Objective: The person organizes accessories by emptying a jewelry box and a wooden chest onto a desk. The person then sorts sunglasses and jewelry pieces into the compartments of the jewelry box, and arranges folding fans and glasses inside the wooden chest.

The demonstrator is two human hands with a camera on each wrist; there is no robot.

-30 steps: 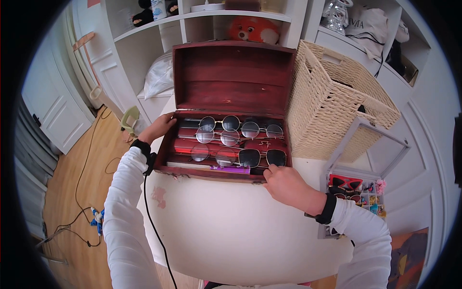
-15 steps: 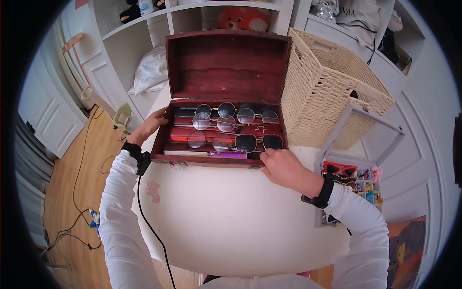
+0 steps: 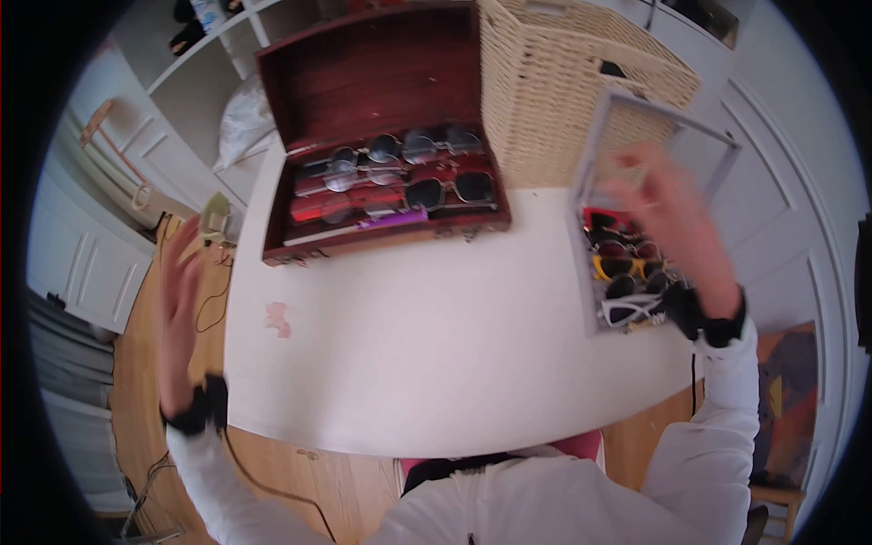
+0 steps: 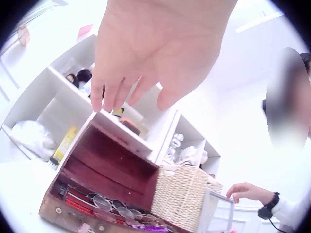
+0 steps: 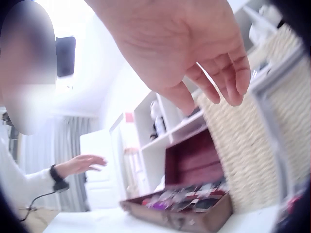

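Note:
A dark red wooden chest point(image 3: 372, 86) stands on the white table with its lid raised. Several pairs of glasses point(image 3: 450, 191) lie in rows inside, with a purple item point(image 3: 395, 220) along the front. My left hand point(image 3: 182, 309) is up in the air off the table's left edge, fingers extended, holding nothing. Above the grey organizer box point(image 3: 589, 291) hangs my right hand point(image 3: 677, 213), blurred, its fingers loosely bent around nothing. The box's clear lid is up. Red, yellow and white-framed sunglasses point(image 3: 627, 312) lie in it.
A tall woven basket point(image 3: 536, 100) stands behind the grey box, right beside the chest. White shelves point(image 3: 195, 91) rise at the back. A pink mark point(image 3: 277, 320) shows on the tabletop point(image 3: 436, 345). A cable point(image 3: 272, 490) trails from the left wrist.
Both hands have come off the chest: the left has pulled back to the left, the right has moved right over the grey box. The chest stays open, and the head view has shifted.

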